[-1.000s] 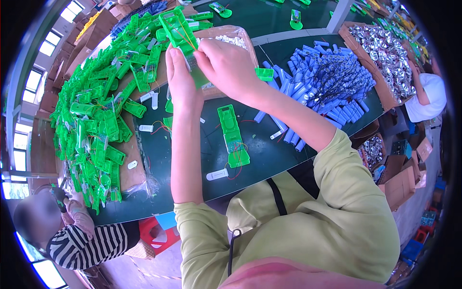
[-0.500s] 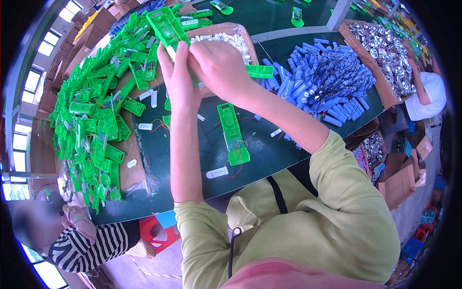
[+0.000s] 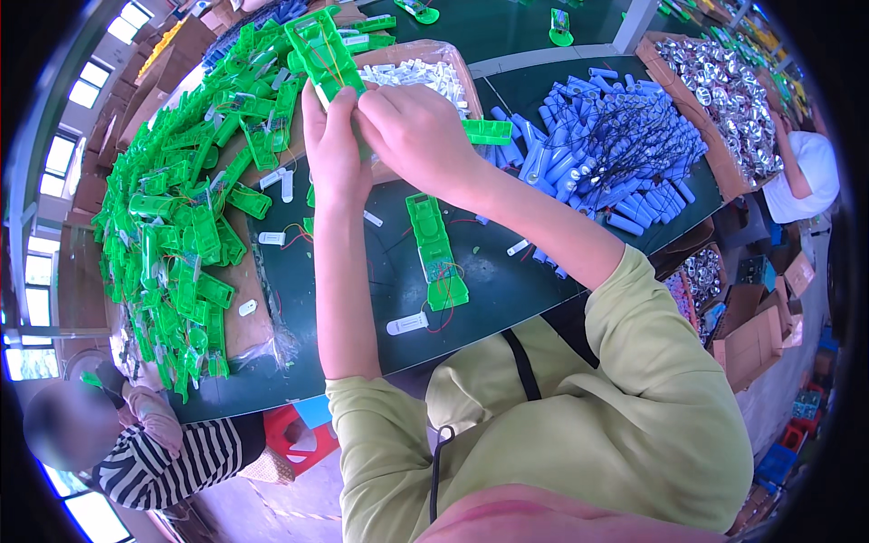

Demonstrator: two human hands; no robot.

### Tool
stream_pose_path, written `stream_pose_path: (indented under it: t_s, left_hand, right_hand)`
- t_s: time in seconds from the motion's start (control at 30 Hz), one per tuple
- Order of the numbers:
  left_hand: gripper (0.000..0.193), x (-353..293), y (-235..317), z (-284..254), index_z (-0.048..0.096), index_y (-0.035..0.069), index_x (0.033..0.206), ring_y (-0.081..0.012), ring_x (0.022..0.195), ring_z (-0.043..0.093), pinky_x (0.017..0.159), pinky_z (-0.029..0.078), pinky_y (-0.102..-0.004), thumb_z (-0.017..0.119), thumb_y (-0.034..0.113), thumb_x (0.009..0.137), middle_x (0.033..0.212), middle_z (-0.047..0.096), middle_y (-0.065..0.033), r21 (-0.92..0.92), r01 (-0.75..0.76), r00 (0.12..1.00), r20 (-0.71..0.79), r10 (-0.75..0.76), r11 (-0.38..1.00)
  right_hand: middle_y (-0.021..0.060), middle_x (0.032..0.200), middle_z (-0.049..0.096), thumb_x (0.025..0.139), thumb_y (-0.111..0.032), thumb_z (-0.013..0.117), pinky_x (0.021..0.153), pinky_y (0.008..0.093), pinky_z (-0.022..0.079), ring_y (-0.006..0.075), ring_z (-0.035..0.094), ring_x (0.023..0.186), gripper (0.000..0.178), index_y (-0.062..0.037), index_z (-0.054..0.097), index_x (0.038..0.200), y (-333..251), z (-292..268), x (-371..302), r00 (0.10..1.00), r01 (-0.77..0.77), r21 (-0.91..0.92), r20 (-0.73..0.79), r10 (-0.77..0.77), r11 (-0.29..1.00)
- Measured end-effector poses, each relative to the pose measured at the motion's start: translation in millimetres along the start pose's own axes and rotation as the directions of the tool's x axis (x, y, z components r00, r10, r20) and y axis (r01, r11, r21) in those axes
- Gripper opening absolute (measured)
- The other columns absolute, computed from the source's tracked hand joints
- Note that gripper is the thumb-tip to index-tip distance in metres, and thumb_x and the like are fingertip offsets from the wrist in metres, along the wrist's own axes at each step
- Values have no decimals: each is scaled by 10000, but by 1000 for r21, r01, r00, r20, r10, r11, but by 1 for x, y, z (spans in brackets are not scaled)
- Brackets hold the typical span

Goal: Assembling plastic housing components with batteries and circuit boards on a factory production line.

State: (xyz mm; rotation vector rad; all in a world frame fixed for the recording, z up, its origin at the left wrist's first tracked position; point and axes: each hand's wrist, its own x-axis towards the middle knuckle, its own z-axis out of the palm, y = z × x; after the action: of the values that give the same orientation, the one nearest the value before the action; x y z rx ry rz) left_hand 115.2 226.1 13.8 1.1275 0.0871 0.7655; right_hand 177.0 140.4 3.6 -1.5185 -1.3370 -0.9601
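Green plastic housing (image 3: 322, 50), a long flat shell with thin wires across it, is raised above the dark green table (image 3: 507, 299) and tilted, its far end pointing up and to the left. Left hand (image 3: 333, 149) is closed around the housing's lower end, fingers wrapped on its left edge. Right hand (image 3: 418, 136) is bunched just beside the left hand and touches it, fingertips pinched together at the bottom of the same housing; whether something small sits between those fingertips cannot be told.

Relative to the held housing: a second green housing (image 3: 434, 253) lies flat on the table below it, toward the person, with a small white plastic piece (image 3: 407, 323) nearer still. A short green block (image 3: 487, 132) lies just right of the right hand. Behind the hands sits a cardboard box of small white parts (image 3: 418, 74). To the left spreads a big heap of green housings (image 3: 181, 217). To the right lies a pile of blue cylinders (image 3: 602, 149) with dark leads. Another person in a striped sleeve (image 3: 167, 462) sits at the lower left.
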Motion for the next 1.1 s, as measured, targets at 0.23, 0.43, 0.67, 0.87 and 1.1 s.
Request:
stream_pose_path:
  t_s: [0.23, 0.43, 0.67, 0.87, 1.1]
  left_hand:
    - [306, 1, 4, 0, 414, 33, 1200, -149, 815, 582, 727, 486, -285, 440, 69, 897, 934, 592, -92, 38, -8, 1000, 21, 7, 999]
    - [318, -2, 9, 5, 415, 29, 1208, -163, 732, 595, 639, 533, -324, 412, 75, 894, 963, 596, -112, 128, -17, 978, 207, -10, 992]
    - [319, -6, 12, 7, 412, 16, 1201, -169, 719, 592, 636, 529, -323, 414, 82, 888, 956, 596, -135, 103, -74, 973, 227, 49, 992]
    - [306, -8, 28, 3, 415, 14, 1169, -196, 740, 587, 589, 540, -338, 431, 109, 879, 976, 585, -155, 271, -164, 977, 174, 119, 948]
    - [354, -3, 33, -2, 386, 2, 1200, -199, 712, 601, 576, 520, -301, 455, 116, 872, 988, 588, -173, 194, -205, 975, 127, 182, 959]
  right_hand:
    - [79, 620, 546, 786, -86, 579, 521, 368, 444, 260, 564, 562, 76, -52, 525, 746, 10, -23, 7, 993, -115, 162, -1, 116, 980]
    - [76, 634, 566, 802, -100, 578, 512, 356, 439, 249, 577, 567, 67, -52, 560, 758, 26, -49, 17, 951, -309, 219, 92, 296, 925]
    - [84, 644, 579, 819, -130, 578, 507, 338, 435, 246, 583, 564, 74, -65, 601, 844, 42, -62, 20, 941, -327, 203, 162, 297, 923]
    - [130, 801, 643, 826, -227, 514, 665, 431, 502, 316, 633, 760, 184, -100, 625, 899, 151, -81, -1, 719, -252, -330, 565, 405, 910]
    - [146, 889, 658, 750, -157, 534, 698, 421, 510, 307, 642, 850, 247, -68, 633, 958, 314, -128, -65, 450, -4, -745, 595, 666, 668]
